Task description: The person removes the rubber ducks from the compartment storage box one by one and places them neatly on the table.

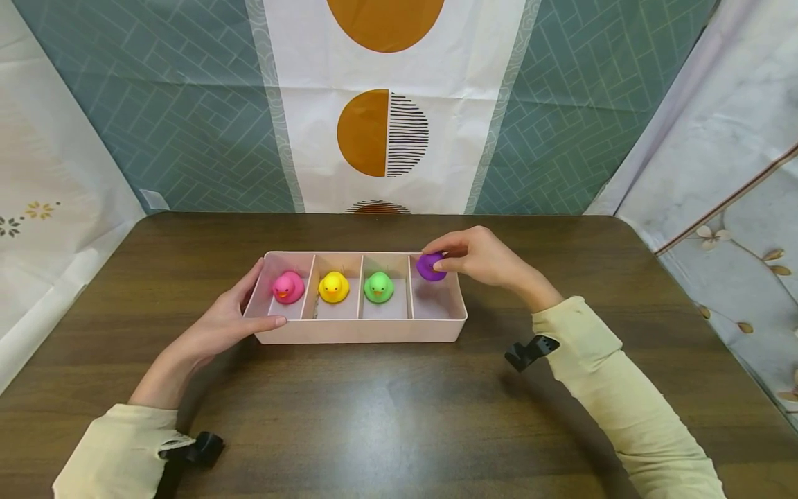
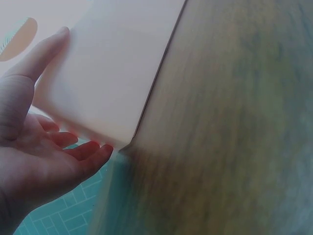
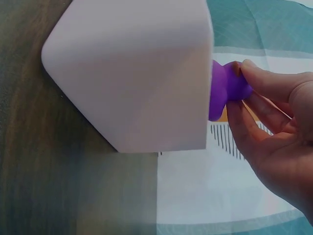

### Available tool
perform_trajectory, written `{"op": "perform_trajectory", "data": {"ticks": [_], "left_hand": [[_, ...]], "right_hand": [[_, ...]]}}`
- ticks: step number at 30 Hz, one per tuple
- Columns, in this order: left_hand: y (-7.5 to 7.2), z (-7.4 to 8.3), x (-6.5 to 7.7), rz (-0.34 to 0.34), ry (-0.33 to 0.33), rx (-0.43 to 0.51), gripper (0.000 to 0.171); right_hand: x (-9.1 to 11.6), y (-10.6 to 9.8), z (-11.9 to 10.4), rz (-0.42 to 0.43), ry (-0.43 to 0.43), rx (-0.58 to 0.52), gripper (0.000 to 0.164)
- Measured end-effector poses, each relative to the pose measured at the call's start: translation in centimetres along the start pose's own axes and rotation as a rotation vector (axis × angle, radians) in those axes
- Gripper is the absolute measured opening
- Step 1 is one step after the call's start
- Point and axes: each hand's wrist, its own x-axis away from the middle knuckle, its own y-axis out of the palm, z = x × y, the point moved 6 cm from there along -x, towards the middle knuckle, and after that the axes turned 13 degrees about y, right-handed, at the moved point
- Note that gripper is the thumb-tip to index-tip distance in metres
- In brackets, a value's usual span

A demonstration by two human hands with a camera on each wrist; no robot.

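A long pale pink box with several compartments lies on the table. From the left, a pink rubber duck, a yellow rubber duck and a green rubber duck each sit in their own compartment. My left hand grips the box's left end, thumb along the front wall and fingers at the end wall. With thumb and fingertips, my right hand pinches a purple rubber duck at the rightmost compartment, near the back rim. In the right wrist view the box wall hides the duck's lower part.
The brown wooden table extends around the box on all sides. Behind it hangs a patterned cloth, with light curtains at the sides. Black wrist cameras are strapped to both sleeves.
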Motion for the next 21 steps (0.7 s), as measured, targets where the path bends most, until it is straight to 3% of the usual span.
{"op": "perform_trajectory", "data": {"ticks": [8, 21], "left_hand": [[0.0, 0.0, 0.0, 0.0, -0.008, -0.008, 0.109], [-0.1, 0.0, 0.1, -0.003, -0.011, -0.005, 0.108]], "right_hand": [[0.0, -1.3, 0.6, 0.037, -0.008, -0.037, 0.027], [0.6, -2.7, 2.2, 0.076, 0.074, -0.056, 0.029]]}}
